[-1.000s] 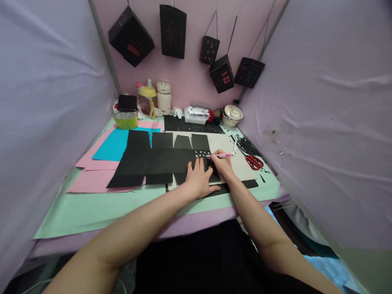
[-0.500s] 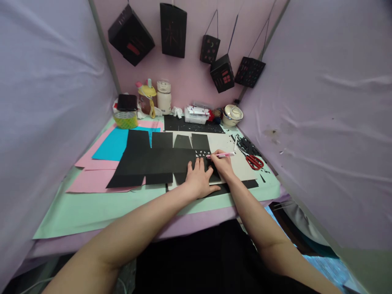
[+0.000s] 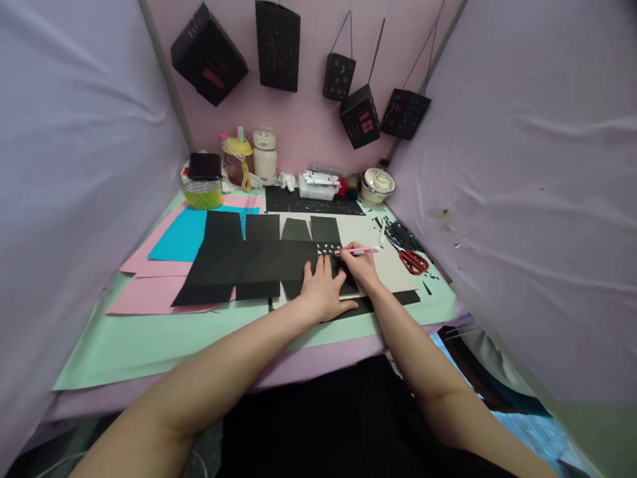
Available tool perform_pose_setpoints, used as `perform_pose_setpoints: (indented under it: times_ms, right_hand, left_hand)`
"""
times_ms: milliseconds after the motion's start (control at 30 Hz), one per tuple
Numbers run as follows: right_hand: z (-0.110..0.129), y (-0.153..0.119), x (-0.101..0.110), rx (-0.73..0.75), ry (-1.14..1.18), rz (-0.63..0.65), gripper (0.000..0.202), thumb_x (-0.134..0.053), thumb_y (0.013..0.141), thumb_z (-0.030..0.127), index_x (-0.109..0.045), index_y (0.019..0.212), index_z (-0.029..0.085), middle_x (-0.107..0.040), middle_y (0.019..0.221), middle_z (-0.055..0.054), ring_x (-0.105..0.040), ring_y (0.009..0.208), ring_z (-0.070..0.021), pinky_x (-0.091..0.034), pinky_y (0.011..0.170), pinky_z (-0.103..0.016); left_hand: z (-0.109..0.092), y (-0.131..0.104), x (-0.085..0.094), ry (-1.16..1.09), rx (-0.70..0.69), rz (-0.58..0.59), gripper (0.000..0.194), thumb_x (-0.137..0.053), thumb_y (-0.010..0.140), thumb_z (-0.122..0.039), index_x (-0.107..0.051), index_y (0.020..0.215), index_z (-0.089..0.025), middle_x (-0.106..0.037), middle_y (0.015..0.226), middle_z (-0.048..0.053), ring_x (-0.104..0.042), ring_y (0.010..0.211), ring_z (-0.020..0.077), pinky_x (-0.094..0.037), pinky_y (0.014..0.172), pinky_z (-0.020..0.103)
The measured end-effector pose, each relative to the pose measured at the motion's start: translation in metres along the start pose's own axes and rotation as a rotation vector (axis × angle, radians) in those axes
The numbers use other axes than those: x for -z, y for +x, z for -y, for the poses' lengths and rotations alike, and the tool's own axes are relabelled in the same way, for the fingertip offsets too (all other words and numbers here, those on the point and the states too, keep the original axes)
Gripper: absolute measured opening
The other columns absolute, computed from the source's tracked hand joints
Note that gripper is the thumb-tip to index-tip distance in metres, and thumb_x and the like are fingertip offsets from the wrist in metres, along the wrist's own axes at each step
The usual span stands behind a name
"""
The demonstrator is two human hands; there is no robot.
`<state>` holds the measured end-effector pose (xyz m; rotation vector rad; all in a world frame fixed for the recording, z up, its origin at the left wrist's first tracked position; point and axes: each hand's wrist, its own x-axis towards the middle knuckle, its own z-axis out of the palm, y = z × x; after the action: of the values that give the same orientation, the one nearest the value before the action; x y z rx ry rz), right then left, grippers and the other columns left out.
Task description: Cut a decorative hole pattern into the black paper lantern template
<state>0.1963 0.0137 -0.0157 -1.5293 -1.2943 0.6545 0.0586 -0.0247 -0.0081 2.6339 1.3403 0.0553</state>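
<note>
A large black paper (image 3: 269, 262) with flaps along its edges lies over a white board (image 3: 393, 275). Small triangular cut-outs show white near its right end. My left hand (image 3: 322, 291) rests on the paper with fingers spread, just below the cut-outs. In my right hand (image 3: 359, 267) is a slim pink pen-like tool (image 3: 355, 251), gripped between the fingers. Its tip points left, near the cut-outs, and the exact contact is too small to make out.
Red-handled scissors (image 3: 413, 261) and black paper scraps (image 3: 402, 236) lie at the right. Blue paper (image 3: 179, 236) and pink sheets (image 3: 154, 294) are at the left. Bottles, a box of white pens (image 3: 318, 184) and a bowl (image 3: 377, 186) stand behind. Black lanterns (image 3: 279, 46) hang above.
The view has shifted very slightly. Both hands keep nearly the same places, and the pink tool's back end has dipped a little.
</note>
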Motion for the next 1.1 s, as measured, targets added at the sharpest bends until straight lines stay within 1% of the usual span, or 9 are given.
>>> perform_pose_setpoints:
  times_ms: [167, 367, 600, 867, 1100]
  right_hand:
    - [-0.003, 0.002, -0.001, -0.001, -0.012, -0.007, 0.013, -0.060, 0.066, 0.030, -0.056, 0.060, 0.019, -0.058, 0.061, 0.003, -0.050, 0.063, -0.0123, -0.037, 0.059, -0.025]
    - [-0.004, 0.003, -0.001, -0.017, -0.028, -0.049, 0.014, -0.057, 0.065, 0.028, -0.051, 0.057, 0.019, -0.051, 0.056, 0.005, -0.046, 0.060, -0.0113, -0.035, 0.057, -0.024]
    - [-0.008, 0.005, -0.002, -0.009, -0.019, -0.051, 0.014, -0.057, 0.065, 0.028, -0.050, 0.056, 0.019, -0.051, 0.056, 0.005, -0.046, 0.060, -0.0114, -0.035, 0.056, -0.024]
    - [-0.011, 0.007, -0.002, 0.001, -0.034, -0.053, 0.016, -0.057, 0.065, 0.028, -0.048, 0.055, 0.020, -0.050, 0.055, 0.005, -0.045, 0.059, -0.0113, -0.034, 0.055, -0.024]
    - [-0.011, 0.007, -0.001, 0.001, -0.025, -0.055, 0.015, -0.056, 0.065, 0.028, -0.049, 0.056, 0.020, -0.051, 0.055, 0.005, -0.046, 0.059, -0.0114, -0.036, 0.056, -0.024]
  left_hand:
    - [-0.001, 0.000, 0.001, -0.001, 0.007, 0.012, 0.090, -0.043, 0.078, -0.078, -0.039, 0.145, -0.020, -0.020, 0.158, 0.021, -0.011, 0.145, 0.0403, -0.008, 0.112, 0.062]
    - [-0.001, -0.001, 0.003, 0.008, 0.017, 0.018, 0.091, -0.041, 0.078, -0.079, -0.038, 0.146, -0.018, -0.018, 0.158, 0.021, -0.010, 0.145, 0.0404, -0.009, 0.112, 0.062]
    - [-0.001, -0.001, 0.002, 0.007, 0.017, 0.005, 0.090, -0.040, 0.078, -0.079, -0.039, 0.145, -0.019, -0.020, 0.157, 0.022, -0.012, 0.145, 0.0401, -0.010, 0.112, 0.062]
    - [0.001, 0.001, -0.002, 0.003, 0.008, -0.015, 0.090, -0.044, 0.076, -0.079, -0.041, 0.144, -0.021, -0.020, 0.158, 0.022, -0.012, 0.145, 0.0404, -0.010, 0.111, 0.062]
    - [0.001, 0.001, -0.003, -0.004, 0.011, -0.008, 0.089, -0.042, 0.077, -0.080, -0.040, 0.144, -0.022, -0.018, 0.159, 0.019, -0.010, 0.146, 0.0399, -0.009, 0.112, 0.061]
